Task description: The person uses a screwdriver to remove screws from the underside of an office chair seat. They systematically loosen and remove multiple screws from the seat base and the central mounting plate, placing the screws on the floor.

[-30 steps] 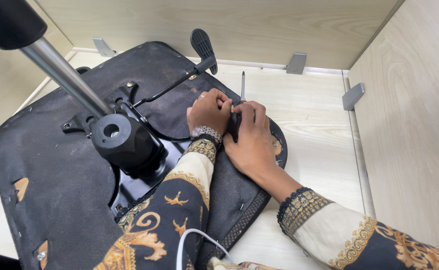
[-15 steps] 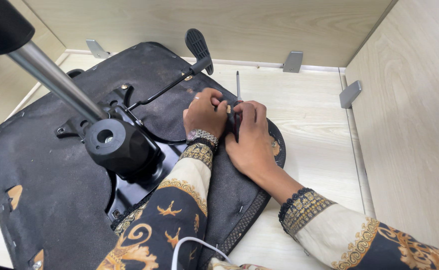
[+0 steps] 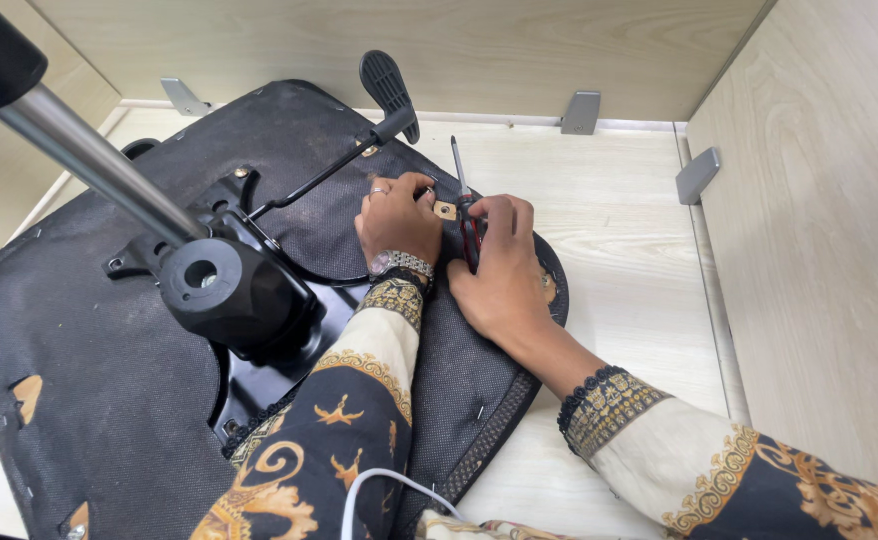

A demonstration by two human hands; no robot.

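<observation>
Screwdriver (image 3: 465, 205), clamped in the right hand (image 3: 499, 270), lies shaft-away just right of a tan hole (image 3: 445, 210) on the seat (image 3: 109, 340), left hand (image 3: 396, 220) pinching there, equally near.

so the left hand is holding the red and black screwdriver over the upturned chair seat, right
Not quite: the head view shows the right hand holding the red and black screwdriver. The left hand rests beside it on the upturned chair seat.

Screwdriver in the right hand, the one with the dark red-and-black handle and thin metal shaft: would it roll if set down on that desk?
The screwdriver probably rolls: its shaft looks round and slim. The pale wooden desk looks smooth and flat. Likely stiff and light.
</observation>
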